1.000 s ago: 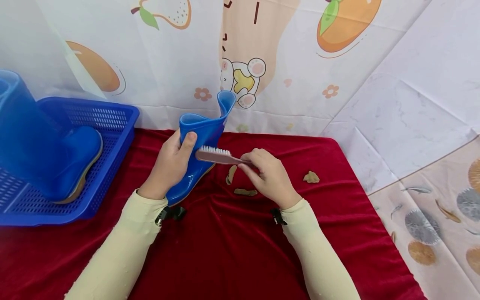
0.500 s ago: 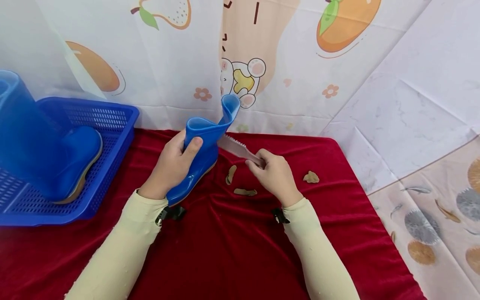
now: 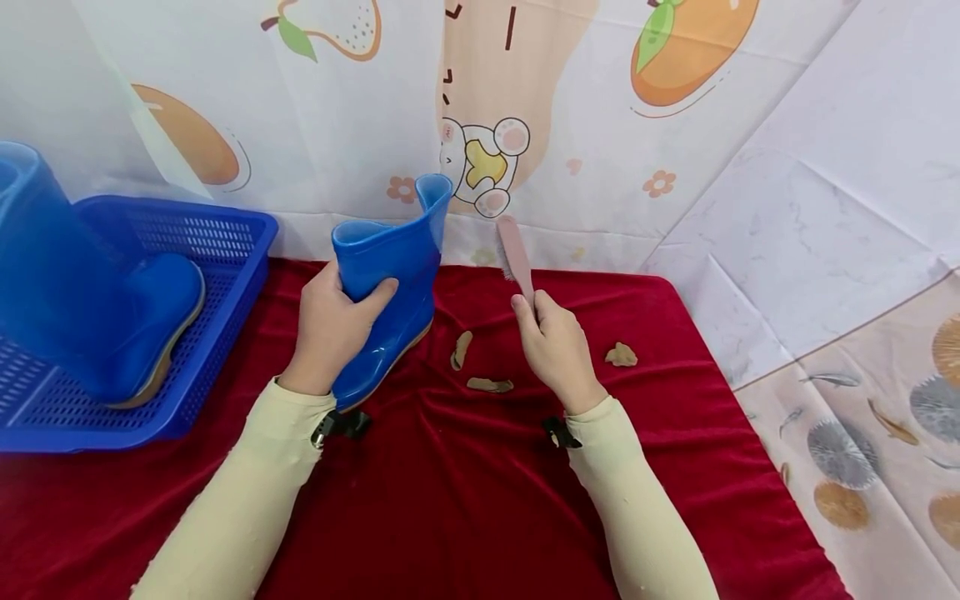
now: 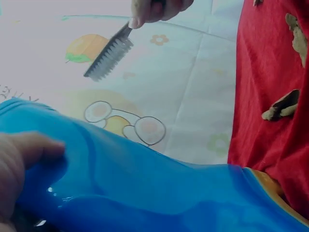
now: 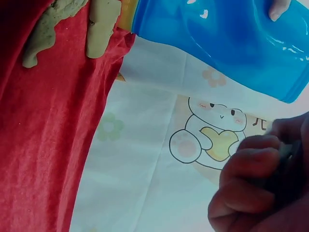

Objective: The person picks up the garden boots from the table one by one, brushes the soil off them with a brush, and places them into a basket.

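A blue rain boot (image 3: 393, 275) stands on the red cloth with its shaft tilted a little to the right. My left hand (image 3: 330, 333) grips the shaft from the left, thumb across the front. In my right hand (image 3: 555, 346) is the handle of a pinkish brush (image 3: 516, 250), held upright to the right of the boot and apart from it. Its white bristles face left, toward the boot. The left wrist view shows the brush (image 4: 108, 58) beyond the boot (image 4: 145, 179), bristles downward. In the right wrist view my curled fingers (image 5: 246, 183) hide the brush handle.
On the left, a second blue boot (image 3: 142, 325) stands in a blue plastic basket (image 3: 258, 275). Brown mud-like pieces (image 3: 490, 385) lie on the red cloth (image 3: 465, 500), one farther right (image 3: 621, 355). A printed white curtain (image 3: 585, 192) hangs behind the table.
The brush has come away from the boot's shaft and swung upright to the right. The boot's top dipped right, then leaned back left with my left hand.
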A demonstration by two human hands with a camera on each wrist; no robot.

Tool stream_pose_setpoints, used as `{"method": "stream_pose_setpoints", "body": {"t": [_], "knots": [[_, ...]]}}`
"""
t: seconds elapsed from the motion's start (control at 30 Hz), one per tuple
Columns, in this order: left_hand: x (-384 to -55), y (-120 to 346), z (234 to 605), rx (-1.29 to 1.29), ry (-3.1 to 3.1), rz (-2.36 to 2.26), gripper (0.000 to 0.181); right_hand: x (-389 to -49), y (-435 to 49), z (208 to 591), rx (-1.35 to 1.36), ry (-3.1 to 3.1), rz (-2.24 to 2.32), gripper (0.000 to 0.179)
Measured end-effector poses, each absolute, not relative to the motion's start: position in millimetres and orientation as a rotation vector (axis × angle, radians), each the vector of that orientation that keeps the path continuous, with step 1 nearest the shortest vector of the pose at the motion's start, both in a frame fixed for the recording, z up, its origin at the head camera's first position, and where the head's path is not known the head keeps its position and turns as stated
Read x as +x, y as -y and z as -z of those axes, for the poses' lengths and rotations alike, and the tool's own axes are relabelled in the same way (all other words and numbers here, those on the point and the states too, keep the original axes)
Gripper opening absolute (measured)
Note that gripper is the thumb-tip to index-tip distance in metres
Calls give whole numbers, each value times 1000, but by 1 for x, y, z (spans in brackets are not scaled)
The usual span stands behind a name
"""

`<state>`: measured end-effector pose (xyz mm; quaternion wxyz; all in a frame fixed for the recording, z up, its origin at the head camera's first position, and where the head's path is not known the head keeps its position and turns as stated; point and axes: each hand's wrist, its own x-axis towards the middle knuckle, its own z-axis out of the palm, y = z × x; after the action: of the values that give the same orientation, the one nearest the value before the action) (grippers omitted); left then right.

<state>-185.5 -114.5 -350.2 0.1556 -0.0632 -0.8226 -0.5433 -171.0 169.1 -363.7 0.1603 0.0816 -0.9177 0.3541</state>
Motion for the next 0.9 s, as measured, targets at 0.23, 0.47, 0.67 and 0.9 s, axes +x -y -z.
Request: {"method": "stream_pose_setpoints", "body": {"t": [0.23,0.47,0.67,0.9], "knots": [[-188,113,357,-85,2216,1540,50,-173,-170,363,255,2677,-995,42],[-188,113,356,-94,2142,1588,48,-173,-172,363,256,2695,-989,43],[-186,109,355,-102,2075,1658,43,-173,-174,362,231,2699,-992,43],[-183,108,350,-295,1875,1684,25,-174,-175,362,241,2692,-1007,42]]}}
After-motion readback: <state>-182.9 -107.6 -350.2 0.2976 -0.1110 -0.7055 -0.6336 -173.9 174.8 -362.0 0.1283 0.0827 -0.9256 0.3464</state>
